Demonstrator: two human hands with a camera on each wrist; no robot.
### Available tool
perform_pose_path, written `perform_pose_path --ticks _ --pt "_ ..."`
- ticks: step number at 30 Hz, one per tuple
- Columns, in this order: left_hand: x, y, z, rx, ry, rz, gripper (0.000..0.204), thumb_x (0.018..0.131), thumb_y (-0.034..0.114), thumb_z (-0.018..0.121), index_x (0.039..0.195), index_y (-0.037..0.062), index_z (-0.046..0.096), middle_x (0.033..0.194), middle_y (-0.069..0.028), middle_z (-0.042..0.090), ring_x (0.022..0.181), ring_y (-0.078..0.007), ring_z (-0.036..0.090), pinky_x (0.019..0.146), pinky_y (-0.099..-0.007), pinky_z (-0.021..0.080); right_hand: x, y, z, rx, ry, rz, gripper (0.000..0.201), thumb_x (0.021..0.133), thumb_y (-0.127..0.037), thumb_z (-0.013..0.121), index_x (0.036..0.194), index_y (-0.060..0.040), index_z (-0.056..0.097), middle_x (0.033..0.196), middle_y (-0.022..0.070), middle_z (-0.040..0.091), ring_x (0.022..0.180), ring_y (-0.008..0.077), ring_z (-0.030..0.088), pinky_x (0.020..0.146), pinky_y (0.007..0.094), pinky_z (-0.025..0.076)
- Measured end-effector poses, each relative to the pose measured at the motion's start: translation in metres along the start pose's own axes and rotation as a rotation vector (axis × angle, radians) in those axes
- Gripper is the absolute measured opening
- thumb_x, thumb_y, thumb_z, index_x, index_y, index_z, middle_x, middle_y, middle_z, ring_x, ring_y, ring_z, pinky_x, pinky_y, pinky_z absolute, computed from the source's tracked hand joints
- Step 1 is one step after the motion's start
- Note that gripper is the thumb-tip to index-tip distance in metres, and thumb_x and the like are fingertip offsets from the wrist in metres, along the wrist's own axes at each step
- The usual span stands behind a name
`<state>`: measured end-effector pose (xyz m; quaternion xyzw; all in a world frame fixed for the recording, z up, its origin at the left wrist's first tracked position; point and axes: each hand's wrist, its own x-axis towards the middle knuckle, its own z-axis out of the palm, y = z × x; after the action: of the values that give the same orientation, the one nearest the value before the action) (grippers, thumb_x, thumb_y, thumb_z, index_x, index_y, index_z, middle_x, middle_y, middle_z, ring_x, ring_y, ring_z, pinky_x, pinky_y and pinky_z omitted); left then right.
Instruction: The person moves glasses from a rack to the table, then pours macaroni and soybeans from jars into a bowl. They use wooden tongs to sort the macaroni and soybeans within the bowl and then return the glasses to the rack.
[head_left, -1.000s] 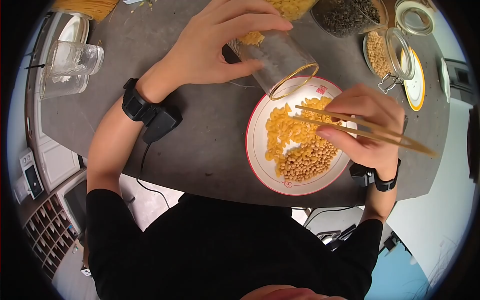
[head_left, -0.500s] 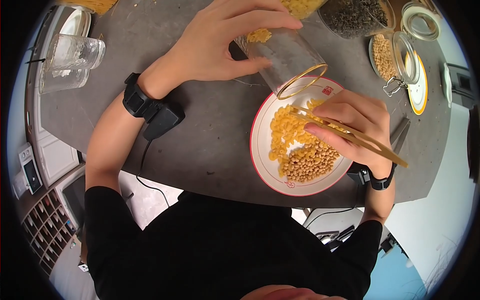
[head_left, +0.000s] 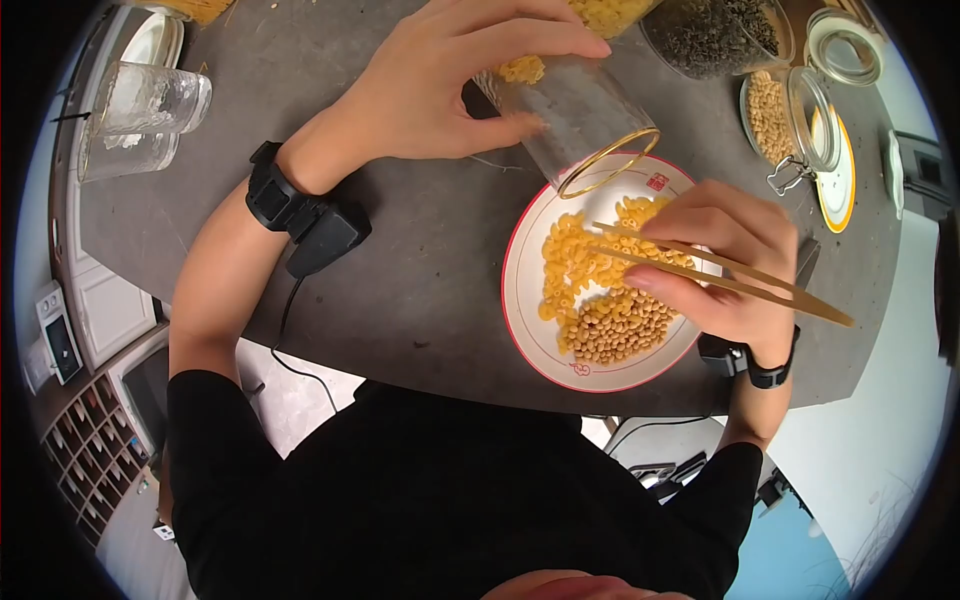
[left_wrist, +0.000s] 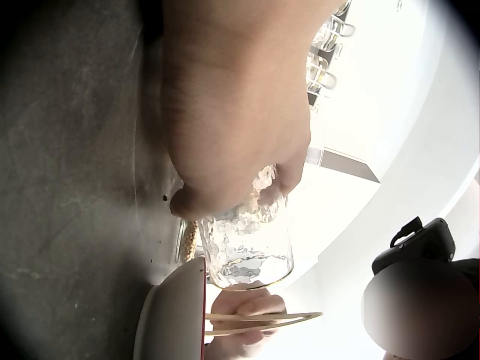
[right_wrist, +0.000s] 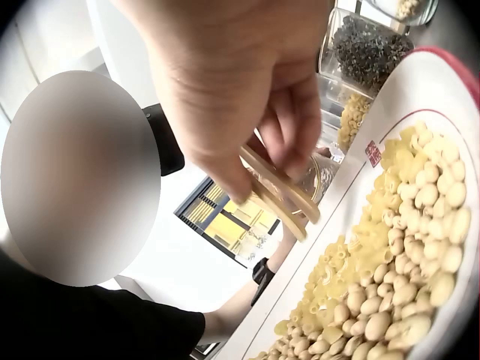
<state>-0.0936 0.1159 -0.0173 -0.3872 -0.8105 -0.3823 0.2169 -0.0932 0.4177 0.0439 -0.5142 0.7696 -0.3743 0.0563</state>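
Note:
My left hand [head_left: 430, 95] grips a clear glass [head_left: 590, 110] with a gold rim, tipped so its mouth leans over the plate's far edge. A little yellow pasta [head_left: 522, 69] lies toward the glass's base. Over the right side of the white, red-rimmed plate [head_left: 520, 300], my right hand [head_left: 740, 260] pinches wooden tongs [head_left: 760, 282]. Their tips stand apart above the pasta, with nothing visible between them. On the plate, macaroni [head_left: 565, 255] lies at the far and left part, and beige beans [head_left: 620, 330] lie at the near part, some pieces mixed where they meet.
Two clear glasses [head_left: 150, 105] stand at the far left. At the back right are a container of dark dried leaves [head_left: 705, 40], an open clip-lid jar of beans [head_left: 768, 115] and a yellow-rimmed plate [head_left: 838, 185]. More pasta [head_left: 608, 14] sits at the back.
The tongs' tips came together low over the pasta half a second ago and are now spread and a little higher. My left hand holds the tipped glass nearly still.

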Motion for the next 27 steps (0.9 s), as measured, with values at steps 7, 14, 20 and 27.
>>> perform_pose_path --ticks 7,14,20,27 --pt "0.000 -0.002 0.001 0.001 0.007 0.005 0.059 0.079 0.017 0.083 0.135 0.0121 0.066 0.129 -0.0114 0.061 0.119 -0.0333 0.056 0.102 -0.0453 0.046 -0.002 0.005 0.011 0.010 -0.028 0.048 0.027 0.076 -0.023 0.089 0.087 -0.0045 0.073 0.079 0.0075 0.069 0.062 0.0238 0.067 0.055 0.0327 0.052" --pt "0.000 -0.002 0.001 -0.007 0.017 0.015 0.059 0.078 0.015 0.083 0.135 0.0114 0.065 0.129 -0.0117 0.061 0.119 -0.0337 0.056 0.102 -0.0450 0.046 -0.003 0.005 0.012 0.013 -0.010 0.023 0.022 0.076 -0.017 0.088 0.087 -0.0046 0.074 0.077 0.0066 0.069 0.062 0.0231 0.067 0.053 0.0322 0.051" --pt "0.001 -0.002 0.001 -0.013 0.022 0.026 0.061 0.078 0.015 0.083 0.135 0.0113 0.065 0.128 -0.0116 0.061 0.118 -0.0334 0.056 0.101 -0.0453 0.047 -0.004 0.002 0.006 0.010 0.009 0.021 0.022 0.075 -0.015 0.089 0.088 -0.0041 0.074 0.077 0.0076 0.070 0.061 0.0222 0.067 0.053 0.0305 0.051" --pt "0.001 -0.001 0.002 0.014 0.014 0.020 0.060 0.078 0.014 0.082 0.135 0.0120 0.065 0.128 -0.0109 0.061 0.118 -0.0329 0.056 0.100 -0.0451 0.047 0.007 -0.007 0.001 -0.070 0.306 -0.035 0.032 0.073 -0.014 0.092 0.097 -0.0013 0.074 0.084 0.0114 0.073 0.070 0.0224 0.071 0.058 0.0325 0.055"
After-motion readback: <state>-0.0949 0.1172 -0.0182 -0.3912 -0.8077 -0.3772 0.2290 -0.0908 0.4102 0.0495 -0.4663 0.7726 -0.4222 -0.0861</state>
